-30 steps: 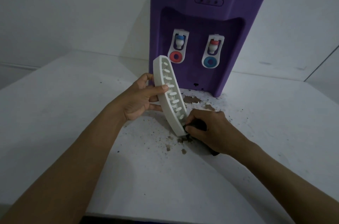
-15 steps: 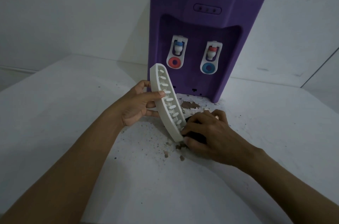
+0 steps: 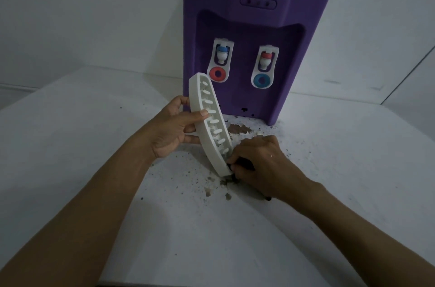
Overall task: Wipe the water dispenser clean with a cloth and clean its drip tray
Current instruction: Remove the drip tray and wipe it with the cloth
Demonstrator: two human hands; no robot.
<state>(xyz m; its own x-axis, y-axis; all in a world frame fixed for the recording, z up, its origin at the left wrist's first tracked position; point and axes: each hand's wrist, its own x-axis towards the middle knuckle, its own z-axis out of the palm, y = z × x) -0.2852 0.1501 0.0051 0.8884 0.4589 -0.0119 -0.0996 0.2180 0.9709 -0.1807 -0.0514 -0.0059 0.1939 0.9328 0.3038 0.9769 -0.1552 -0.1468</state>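
Near edge of table (image 3: pixel 77 150) runs along btm of frame, w/ both forearms reaching over it; wide white tabletop either side of them, L edge well apart from the hands. Brown dirt crumbs (image 3: pixel 220 184) lie mid-table, thickest under the tray's low end and in front of the dispenser base. R hand (image 3: pixel 263 166), knuckles up and fingers curled, pinches a small dark item (image 3: pixel 243 164) against the tray's low end; cloth or brush, can't tell. The drip tray (image 3: pixel 208 132) is white, long, curved, w/ oval slots; it's held on edge and tilted, low end near the tabletop. L hand (image 3: pixel 170 130) grips it mid-length, thumb over front rim, fingers behind. Behind it the purple, white-topped water dispenser (image 3: pixel 249 25) stands upright at the table's back, by the wall, w/ two taps: L tap (image 3: pixel 221 60), R tap (image 3: pixel 266 65).
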